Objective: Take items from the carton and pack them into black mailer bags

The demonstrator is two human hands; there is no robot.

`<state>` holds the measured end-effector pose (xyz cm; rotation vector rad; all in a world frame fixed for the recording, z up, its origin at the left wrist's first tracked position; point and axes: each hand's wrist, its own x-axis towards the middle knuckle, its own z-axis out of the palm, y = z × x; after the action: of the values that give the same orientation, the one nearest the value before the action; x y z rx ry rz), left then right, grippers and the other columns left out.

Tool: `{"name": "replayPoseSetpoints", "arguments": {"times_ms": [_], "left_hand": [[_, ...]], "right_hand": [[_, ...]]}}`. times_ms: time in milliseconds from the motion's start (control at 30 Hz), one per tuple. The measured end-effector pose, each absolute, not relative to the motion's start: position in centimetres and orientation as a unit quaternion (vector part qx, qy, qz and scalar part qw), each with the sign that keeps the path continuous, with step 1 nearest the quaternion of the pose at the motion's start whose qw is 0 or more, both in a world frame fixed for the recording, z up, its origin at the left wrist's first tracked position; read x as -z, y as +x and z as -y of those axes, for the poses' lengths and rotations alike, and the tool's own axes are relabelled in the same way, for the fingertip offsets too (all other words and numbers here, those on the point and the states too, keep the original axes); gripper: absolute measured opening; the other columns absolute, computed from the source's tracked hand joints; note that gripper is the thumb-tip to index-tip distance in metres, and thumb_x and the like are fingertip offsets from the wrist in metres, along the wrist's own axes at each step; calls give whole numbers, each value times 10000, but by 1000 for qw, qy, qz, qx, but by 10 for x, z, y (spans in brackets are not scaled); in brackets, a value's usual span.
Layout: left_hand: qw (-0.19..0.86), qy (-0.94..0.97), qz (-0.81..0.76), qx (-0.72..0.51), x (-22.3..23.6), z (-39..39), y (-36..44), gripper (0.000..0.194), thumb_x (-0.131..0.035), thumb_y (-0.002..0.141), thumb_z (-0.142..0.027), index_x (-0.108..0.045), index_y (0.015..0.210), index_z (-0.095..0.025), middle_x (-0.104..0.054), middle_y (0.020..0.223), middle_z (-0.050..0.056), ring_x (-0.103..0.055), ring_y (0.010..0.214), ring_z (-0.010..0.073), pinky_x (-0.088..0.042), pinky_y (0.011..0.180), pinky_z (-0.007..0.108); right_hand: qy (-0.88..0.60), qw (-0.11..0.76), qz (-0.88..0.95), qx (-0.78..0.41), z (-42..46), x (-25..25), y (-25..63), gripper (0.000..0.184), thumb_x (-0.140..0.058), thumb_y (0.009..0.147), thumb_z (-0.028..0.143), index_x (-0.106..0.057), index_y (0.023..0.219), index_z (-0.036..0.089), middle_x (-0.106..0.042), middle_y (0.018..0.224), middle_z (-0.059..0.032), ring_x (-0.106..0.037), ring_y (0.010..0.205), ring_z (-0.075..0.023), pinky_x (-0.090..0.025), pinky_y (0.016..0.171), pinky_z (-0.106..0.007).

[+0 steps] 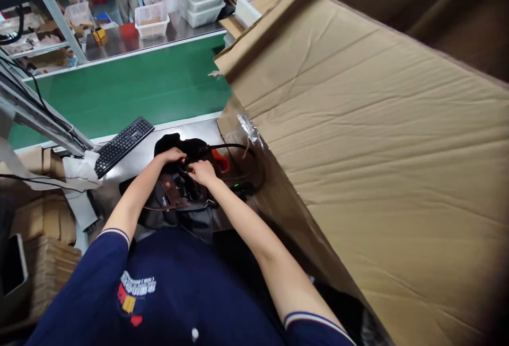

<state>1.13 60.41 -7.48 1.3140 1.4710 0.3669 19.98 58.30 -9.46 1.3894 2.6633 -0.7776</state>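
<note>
A black bag (185, 197) with a brown leather flap (170, 189) and a small metal fitting lies on the metal worktop in front of my body. My left hand (174, 155) is closed at the far side of the bag, its fingers pinching dark material. Just to the right and a little nearer, my right hand (202, 172) pinches at the bag's upper part, with a small shiny bit at its fingertips. What exactly lies between the fingers is too dark to make out. Behind the hands, black cloth-like material (170, 142) spreads over the worktop.
A keyboard (124, 144) lies left of the bag. Beyond runs a green conveyor belt (139, 83). A big cardboard box (377, 139) crowds the right side. An orange-red ring-shaped object (222, 161) and black cable (230, 145) sit beside the bag. Flattened cardboard (43, 266) is stacked at left.
</note>
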Motion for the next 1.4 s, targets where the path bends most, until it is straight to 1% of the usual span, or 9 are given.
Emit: {"name": "replayPoseSetpoints", "arguments": {"times_ms": [167, 267, 400, 500, 600, 733, 900, 1100, 1400], "left_hand": [[481, 530, -674, -181, 79, -596, 24, 312, -612, 830, -233, -617, 523, -174, -498, 490, 3, -554, 670, 185, -444, 726, 294], [460, 496, -706, -208, 72, -594, 25, 286, -626, 851, -236, -641, 575, -166, -627, 615, 61, -639, 827, 233, -479, 822, 314], [470, 457, -706, -268, 39, -587, 22, 394, -447, 1004, -391, -732, 902, -139, -752, 914, 121, -686, 940, 221, -526, 849, 303], [557, 402, -633, -357, 7, -564, 20, 570, -289, 1042, -526, -705, 1072, -137, -745, 927, 110, -695, 811, 174, -559, 770, 289], [599, 381, -532, -462, -12, -529, 20, 474, -649, 865, -600, -707, 968, -140, -694, 803, 47, -632, 675, 134, -535, 675, 252], [473, 438, -522, -559, -22, -489, 21, 354, -812, 713, -477, -697, 748, -144, -585, 621, -24, -496, 568, 89, -411, 560, 210], [331, 505, -545, -582, -46, -445, 17, 287, -698, 850, -398, -797, 976, -160, -730, 807, 42, -611, 693, 148, -490, 666, 264], [-66, 610, -595, -519, -79, -389, 29, 184, -619, 916, -186, -791, 962, -234, -703, 872, 43, -665, 846, 167, -558, 781, 299], [-355, 607, -486, -519, -84, -354, 29, 240, -654, 904, -114, -739, 1026, -302, -630, 878, 0, -671, 870, 164, -636, 824, 348]], "right_hand": [[434, -51, -844, 311, -579, 95, 205, 165, -598, 834, 245, -758, 844, 204, -757, 962, -76, -631, 974, -245, -435, 900, -357], [433, -127, -816, 362, -570, 88, 203, 214, -548, 853, 348, -690, 809, 194, -717, 860, -60, -622, 875, -213, -472, 839, -340], [445, -331, -645, 525, -555, 65, 192, 416, -565, 806, 613, -622, 881, 207, -651, 775, -21, -580, 679, -171, -495, 642, -307], [449, -468, -478, 593, -542, 38, 180, 471, -762, 650, 604, -618, 864, 210, -646, 766, -6, -568, 652, -159, -502, 613, -301], [452, -516, -467, 559, -525, 12, 170, 457, -806, 638, 548, -619, 885, 212, -677, 813, -17, -626, 729, -173, -549, 692, -315], [434, -478, -528, 552, -501, -6, 163, 463, -809, 677, 512, -613, 966, 208, -690, 838, -24, -658, 741, -172, -573, 739, -333], [384, -447, -576, 566, -495, -29, 171, 654, -830, 707, 494, -579, 1246, 222, -713, 1098, -91, -693, 841, -183, -586, 752, -340], [119, -468, -715, 506, -506, -75, 186, 20, -756, 834, 271, -745, 819, 264, -714, 844, -33, -676, 793, -181, -584, 722, -331], [-3, -556, -724, 409, -484, -74, 199, 313, -655, 874, 108, -818, 1020, 332, -794, 1026, -64, -764, 830, -212, -647, 677, -332]]}}
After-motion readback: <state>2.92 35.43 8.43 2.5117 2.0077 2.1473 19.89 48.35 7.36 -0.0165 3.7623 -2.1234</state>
